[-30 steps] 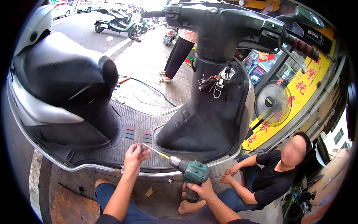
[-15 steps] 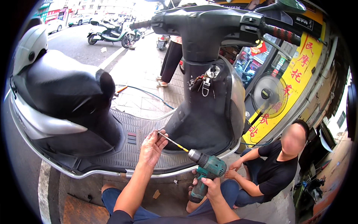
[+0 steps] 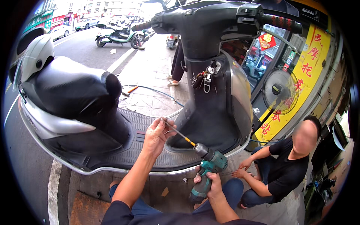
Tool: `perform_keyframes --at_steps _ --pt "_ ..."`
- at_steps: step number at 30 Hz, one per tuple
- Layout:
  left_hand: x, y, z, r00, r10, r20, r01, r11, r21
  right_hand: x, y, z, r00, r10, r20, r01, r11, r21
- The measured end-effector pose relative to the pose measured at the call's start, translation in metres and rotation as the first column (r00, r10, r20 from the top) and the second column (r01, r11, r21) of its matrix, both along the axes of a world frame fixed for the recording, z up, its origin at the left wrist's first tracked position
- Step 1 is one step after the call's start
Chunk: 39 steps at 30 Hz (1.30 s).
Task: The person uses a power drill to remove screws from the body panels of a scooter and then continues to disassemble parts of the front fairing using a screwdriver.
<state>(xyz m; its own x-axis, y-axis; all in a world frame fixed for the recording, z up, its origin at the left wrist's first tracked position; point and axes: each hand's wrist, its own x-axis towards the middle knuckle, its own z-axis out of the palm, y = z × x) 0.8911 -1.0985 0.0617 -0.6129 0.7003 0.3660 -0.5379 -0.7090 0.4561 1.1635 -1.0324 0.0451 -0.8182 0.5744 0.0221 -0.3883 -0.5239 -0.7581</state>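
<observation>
My right hand (image 3: pixel 208 183) grips a teal and black cordless drill (image 3: pixel 215 162) by its handle, which is tilted with the chuck up and to the left. From the chuck runs a long thin metal driver bit (image 3: pixel 180 134) with a yellow band near its base. The fingertips of my left hand (image 3: pixel 155 135) pinch around the far tip of that bit; whether a small screw sits there is too small to tell. Both hands are above the ribbed footboard (image 3: pixel 150 159) and near edge of a black and silver scooter (image 3: pixel 210 112).
A person (image 3: pixel 288 165) in a dark shirt squats at the right, near a standing fan (image 3: pixel 279 90). A white helmet (image 3: pixel 37 56) sits on the scooter's seat. Keys (image 3: pixel 204 78) hang at the front panel. Beyond lie an orange-handled tool (image 3: pixel 131 90) and a hose (image 3: pixel 161 93).
The whole view has shifted, so the scooter sits farther right. My left hand and the bit's tip are higher, and the drill points more upward. The squatting person's hands have moved apart.
</observation>
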Motion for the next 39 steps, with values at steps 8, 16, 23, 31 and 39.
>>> perform_keyframes --at_steps 8,16,23,31,39 --pt "0.021 -0.013 0.132 0.929 0.017 -0.369 -0.002 0.999 0.04 -0.015 -0.021 0.057 0.952 -0.076 -0.295 0.127 0.979 0.159" --pt "0.129 -0.081 0.102 0.132 0.52 -0.844 -0.423 0.799 0.427 -0.034 -0.035 0.103 0.866 -0.402 -0.299 0.494 0.591 0.637" --pt "0.104 -0.12 0.084 0.19 0.522 -0.832 -0.721 0.649 0.242 -0.093 -0.073 0.111 0.927 -0.206 -0.315 0.329 0.038 0.944" --pt "0.056 -0.131 0.08 0.924 0.269 -0.272 -0.265 0.963 0.052 -0.092 -0.031 0.177 0.896 0.08 -0.438 0.351 -0.732 0.584" --pt "0.031 -0.117 0.057 0.949 0.176 -0.261 -0.204 0.975 -0.085 -0.081 0.092 0.281 0.722 -0.61 -0.328 -0.227 -0.656 0.719"
